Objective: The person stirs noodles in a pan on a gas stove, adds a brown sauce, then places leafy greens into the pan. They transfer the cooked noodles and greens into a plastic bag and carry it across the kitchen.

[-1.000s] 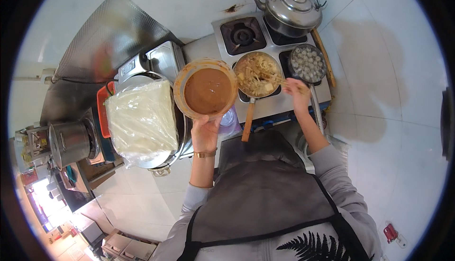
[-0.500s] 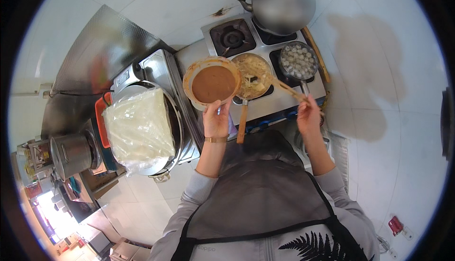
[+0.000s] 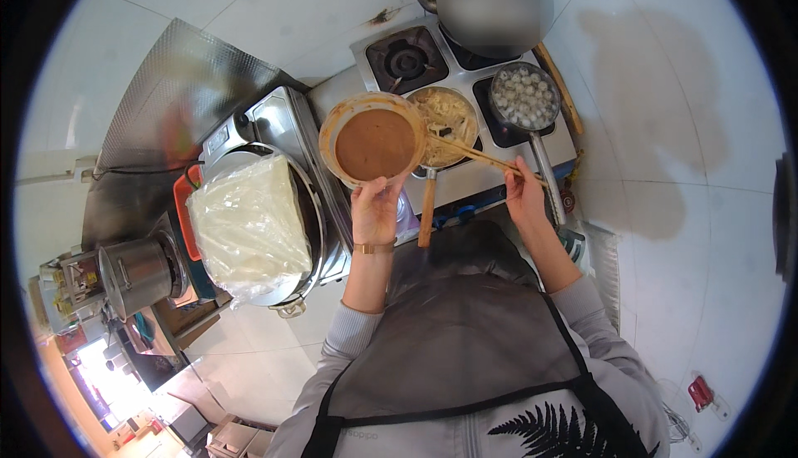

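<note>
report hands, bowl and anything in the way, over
Left hand holding bowl of brown liquid. Right hand gripping chopsticks, tips by bowl's right rim, contact unclear. Bowl blocks view of wooden-handled pan's left edge.

Single view, head-worn, left one of two side-by-side fisheye cameras. Looks steeply down, upright, unmirrored, past grey apron [image 3: 465,342] filling lower middle. Forearms [image 3: 366,282] enter from below; left hand [image 3: 376,215] and right hand [image 3: 527,200] near picture centre. Stove [image 3: 462,195] just beyond hands, seen from above. Very wide field: tiled wall [image 3: 686,292] curves along right, distant bright opening [image 3: 105,373] small at lower left. Straight edges bow toward rim; corners black.
</note>
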Motion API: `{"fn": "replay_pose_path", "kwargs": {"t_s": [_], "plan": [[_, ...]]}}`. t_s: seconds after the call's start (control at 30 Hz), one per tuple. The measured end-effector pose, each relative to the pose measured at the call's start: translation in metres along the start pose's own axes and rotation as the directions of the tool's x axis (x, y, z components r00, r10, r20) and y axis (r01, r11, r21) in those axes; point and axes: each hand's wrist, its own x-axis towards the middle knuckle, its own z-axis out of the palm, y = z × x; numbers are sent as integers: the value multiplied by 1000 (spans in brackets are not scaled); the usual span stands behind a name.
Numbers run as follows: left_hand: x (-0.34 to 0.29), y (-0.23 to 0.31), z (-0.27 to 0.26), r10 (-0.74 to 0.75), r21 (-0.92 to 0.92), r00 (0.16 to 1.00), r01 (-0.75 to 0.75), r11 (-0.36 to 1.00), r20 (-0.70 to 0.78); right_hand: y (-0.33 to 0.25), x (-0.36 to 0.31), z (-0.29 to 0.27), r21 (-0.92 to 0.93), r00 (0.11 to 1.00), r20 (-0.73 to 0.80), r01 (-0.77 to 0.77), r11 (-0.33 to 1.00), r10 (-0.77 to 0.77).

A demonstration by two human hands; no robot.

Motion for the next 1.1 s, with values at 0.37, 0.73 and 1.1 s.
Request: {"fn": "replay_pose_path", "kwargs": {"t_s": [0.37,0.73,1.1], "plan": [[77,31,-33,9,-242,982,-54,969,-187,19,9,43,-554,537,774,831,52,-337],[302,18,-69,47,-343,920,-192,920,-389,22,-41,54,-691,636,631,721,52,-444],[370,-6,-132,-46,-130,893,-14,991,-447,39,-33,40,-554,446,822,771,-315,-353]]}}
